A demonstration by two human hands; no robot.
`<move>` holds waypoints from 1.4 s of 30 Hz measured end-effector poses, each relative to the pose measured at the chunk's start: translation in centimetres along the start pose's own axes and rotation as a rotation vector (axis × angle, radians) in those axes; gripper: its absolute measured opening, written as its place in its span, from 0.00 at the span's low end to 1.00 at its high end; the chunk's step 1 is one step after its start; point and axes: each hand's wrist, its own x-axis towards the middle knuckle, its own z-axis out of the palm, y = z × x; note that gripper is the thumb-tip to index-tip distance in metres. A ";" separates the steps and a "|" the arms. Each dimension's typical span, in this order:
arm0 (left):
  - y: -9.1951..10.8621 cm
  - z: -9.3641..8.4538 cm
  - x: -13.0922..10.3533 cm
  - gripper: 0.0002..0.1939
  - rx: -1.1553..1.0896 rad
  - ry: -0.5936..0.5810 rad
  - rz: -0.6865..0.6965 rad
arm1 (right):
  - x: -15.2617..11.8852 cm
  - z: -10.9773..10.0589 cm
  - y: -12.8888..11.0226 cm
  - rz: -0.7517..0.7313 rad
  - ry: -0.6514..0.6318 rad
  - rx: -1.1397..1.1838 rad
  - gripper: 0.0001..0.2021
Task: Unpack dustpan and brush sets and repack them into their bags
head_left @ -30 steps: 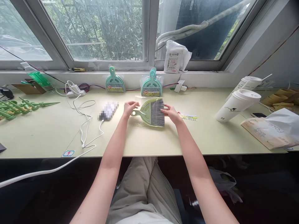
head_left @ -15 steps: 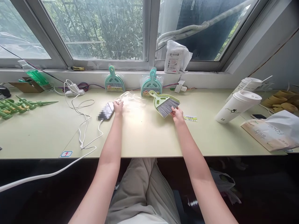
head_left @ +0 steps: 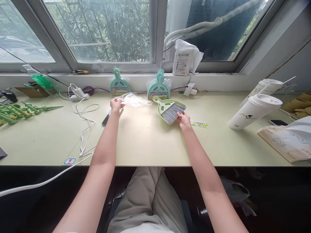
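My left hand (head_left: 116, 105) pinches one end of a clear plastic bag (head_left: 133, 99), which stretches to the right just above the table. Below that hand, a phone (head_left: 107, 119) lies partly hidden by my wrist. My right hand (head_left: 184, 120) grips a green dustpan and brush set (head_left: 168, 108) by its bristle end, with the handle pointing up and left. A small printed label card (head_left: 199, 124) lies on the table right beside my right hand. Behind the bag, teal dustpan sets in clear wrapping (head_left: 120, 84) lean against the sill, with a second group of dustpan sets (head_left: 159, 87) to their right.
White cables (head_left: 84, 129) and a power strip (head_left: 79, 96) lie on the left, near green plastic pieces (head_left: 21, 111). At right stand white paper cups (head_left: 255, 111) and a tissue pack (head_left: 284, 142). A wrapped package (head_left: 186, 60) sits on the windowsill. The table's front edge (head_left: 150, 166) is close.
My left hand has moved slightly left and up, lifting and drawing the plastic bag with it across the phone. My right hand keeps hold of the dustpan set, almost unmoved.
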 end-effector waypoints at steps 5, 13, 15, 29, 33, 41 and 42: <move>0.8 -0.6 -1.2 0.25 0.485 0.225 0.298 | -0.1 0.1 0.3 -0.005 -0.054 0.044 0.11; 1.3 8.0 -11.2 0.17 0.082 -0.444 0.303 | -1.0 1.4 0.7 -0.090 -0.166 0.003 0.17; -0.2 10.4 -14.3 0.18 -0.017 -0.641 0.224 | -1.6 1.8 0.6 -0.155 -0.131 -0.102 0.20; -1.2 7.8 -20.6 0.27 -0.033 -0.550 0.850 | -6.6 4.0 -0.1 -1.014 -0.001 -1.233 0.18; -0.7 7.7 -20.8 0.27 -0.052 -0.579 0.837 | -6.3 4.2 0.0 -1.014 -0.007 -1.176 0.17; -1.3 8.8 -17.1 0.20 0.094 -0.498 0.616 | -6.0 3.1 -2.5 -0.914 0.078 -0.900 0.23; -1.5 8.6 -16.0 0.19 0.122 -0.406 0.575 | -5.8 2.8 -3.1 -0.926 0.110 -0.889 0.24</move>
